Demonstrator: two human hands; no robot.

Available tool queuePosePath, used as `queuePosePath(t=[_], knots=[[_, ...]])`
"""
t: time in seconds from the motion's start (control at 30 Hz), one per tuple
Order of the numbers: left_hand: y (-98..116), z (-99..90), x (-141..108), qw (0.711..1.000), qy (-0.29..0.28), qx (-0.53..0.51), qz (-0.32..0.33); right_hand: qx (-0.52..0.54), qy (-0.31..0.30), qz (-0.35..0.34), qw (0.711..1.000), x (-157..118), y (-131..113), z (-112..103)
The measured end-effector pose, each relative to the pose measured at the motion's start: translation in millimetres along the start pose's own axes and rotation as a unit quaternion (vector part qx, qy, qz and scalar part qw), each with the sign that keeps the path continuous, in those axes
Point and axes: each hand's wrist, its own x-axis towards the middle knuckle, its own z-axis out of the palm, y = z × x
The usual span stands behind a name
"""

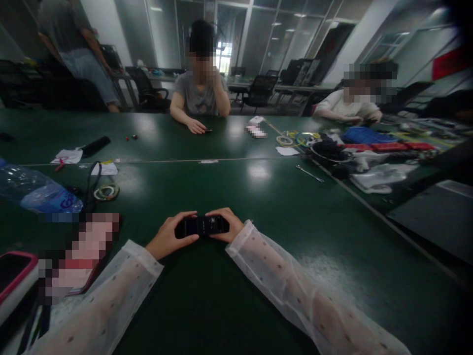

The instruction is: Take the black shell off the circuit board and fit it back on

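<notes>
A small black handheld device [202, 226] is held sideways, low over the green table [177, 305]. A dark screen shows toward its left end, and small pale markings show on its right part; its exact kind cannot be made out. My left hand [172, 234] closes on the left end, thumb along the near edge and fingers along the far edge. Gripping the right end in the same way is my right hand [227, 224]. Sheer white dotted sleeves cover both forearms.
At left lie a plastic bottle [48, 190], a tape roll [106, 192], a phone-like object [86, 256] and a red-edged device [16, 276]. A wrench [309, 173], cables and a blue bundle [369, 135] lie right. Two people sit across; another stands far left.
</notes>
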Motion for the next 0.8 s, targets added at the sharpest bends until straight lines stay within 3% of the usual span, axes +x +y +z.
queuePosePath(t=[0.4,0.8], knots=[[-1.9,-1.0,-1.2,0.999,-0.006,0.027,-0.016,0.079,-0.025,0.041,0.996,-3.7,-4.5,-5.7],[-2.8,-1.2,0.1,1.0,0.001,0.009,0.007,0.127,-0.013,0.106,0.986,-0.1,10.4,0.7]])
